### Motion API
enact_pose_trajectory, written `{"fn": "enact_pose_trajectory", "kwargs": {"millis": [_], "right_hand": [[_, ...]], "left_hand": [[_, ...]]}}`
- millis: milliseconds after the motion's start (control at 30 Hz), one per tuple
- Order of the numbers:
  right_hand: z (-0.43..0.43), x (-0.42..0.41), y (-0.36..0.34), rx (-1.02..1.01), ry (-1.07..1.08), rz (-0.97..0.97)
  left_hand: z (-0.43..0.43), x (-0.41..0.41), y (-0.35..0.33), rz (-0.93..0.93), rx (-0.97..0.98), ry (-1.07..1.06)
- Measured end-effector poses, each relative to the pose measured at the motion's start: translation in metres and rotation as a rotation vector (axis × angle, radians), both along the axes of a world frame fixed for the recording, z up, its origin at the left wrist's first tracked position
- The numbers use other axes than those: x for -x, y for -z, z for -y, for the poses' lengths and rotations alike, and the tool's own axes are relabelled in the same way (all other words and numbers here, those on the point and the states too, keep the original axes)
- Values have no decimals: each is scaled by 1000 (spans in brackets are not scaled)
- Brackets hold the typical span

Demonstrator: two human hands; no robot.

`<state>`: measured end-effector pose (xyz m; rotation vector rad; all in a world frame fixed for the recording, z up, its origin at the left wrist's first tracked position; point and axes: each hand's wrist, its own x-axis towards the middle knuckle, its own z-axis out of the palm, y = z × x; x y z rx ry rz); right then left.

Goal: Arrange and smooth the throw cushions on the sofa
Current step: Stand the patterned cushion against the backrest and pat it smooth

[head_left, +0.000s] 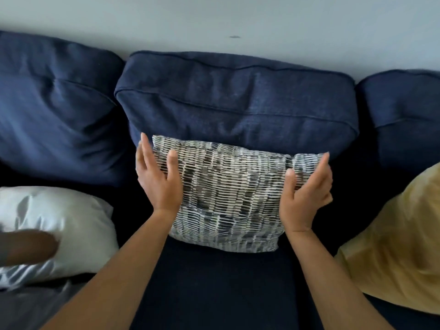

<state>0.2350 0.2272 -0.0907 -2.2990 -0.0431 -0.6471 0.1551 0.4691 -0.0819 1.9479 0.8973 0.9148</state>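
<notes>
A grey-and-white patterned throw cushion leans against the middle back cushion of a navy sofa. My left hand lies flat on the cushion's left edge, with its thumb on the front face. My right hand cups the right edge, its thumb on the front and its fingers around the upper right corner. A white satin cushion lies on the seat to the left. A mustard-yellow cushion rests on the seat at the right.
A dark blurred shape lies across the white cushion at the left edge. Grey fabric shows at the bottom left. The navy seat stretches in front of the patterned cushion. A pale wall rises behind the sofa.
</notes>
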Motion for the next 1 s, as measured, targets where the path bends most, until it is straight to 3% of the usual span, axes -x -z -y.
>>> {"fn": "enact_pose_trajectory", "kwargs": {"millis": [133, 233, 400, 600, 667, 733, 800, 1000], "right_hand": [[-22, 25, 3, 281, -252, 240], [-48, 38, 24, 460, -480, 235], [-32, -3, 48, 714, -441, 63], [-17, -8, 33, 525, -119, -6], [-40, 11, 29, 514, -246, 79], [-65, 31, 33, 629, -463, 157], [-69, 26, 41, 750, -540, 163], [-8, -31, 45, 670, -195, 23]], "left_hand": [[35, 7, 14, -53, -605, 276], [55, 7, 36, -170, -754, 491], [18, -11, 57, -459, -759, 474], [-6, -26, 56, -526, -692, 399], [-2, -25, 56, -541, -680, 384], [-1, -24, 56, -541, -671, 379], [-4, -24, 56, -541, -671, 370], [-13, -22, 53, -596, -681, 340]]}}
